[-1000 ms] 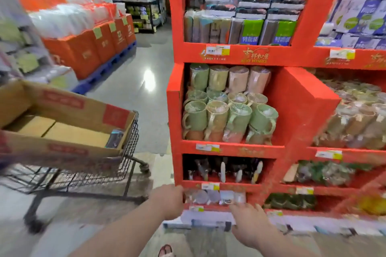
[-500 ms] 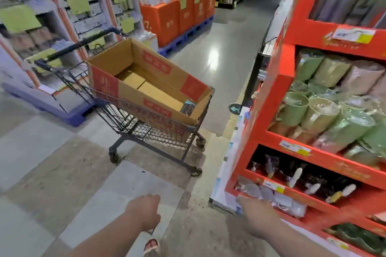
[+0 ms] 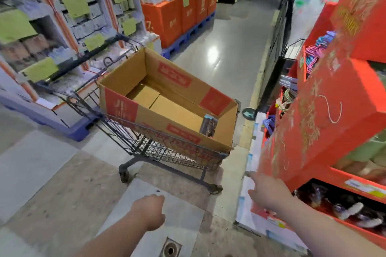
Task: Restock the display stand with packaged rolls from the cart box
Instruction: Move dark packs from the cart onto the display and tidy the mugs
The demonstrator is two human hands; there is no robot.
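Lying in cardboard box (image 3: 123,77) on shopping cart (image 3: 167,153), 12 o'clock: one packaged roll (image 3: 208,125). Red display stand (image 3: 313,123), 3 o'clock. Hands: left hand (image 3: 149,210) fisted, empty; right hand (image 3: 269,193) fingers extended, empty.

1. A box (image 3: 133,73) is sitting in the cart (image 3: 167,153), which is standing at centre, just left of the display stand (image 3: 325,115).
2. A single packaged roll (image 3: 208,125) is standing inside the box, against its right end wall.
3. Shelving (image 3: 69,25) is lining the aisle left of and behind the cart, while pallet stacks (image 3: 179,16) are standing farther back.
4. The left grip (image 3: 150,212) is hanging in front of the cart, beyond a floor drain (image 3: 170,248), and the right grip (image 3: 269,193) is stretching out beside the stand's lower corner.
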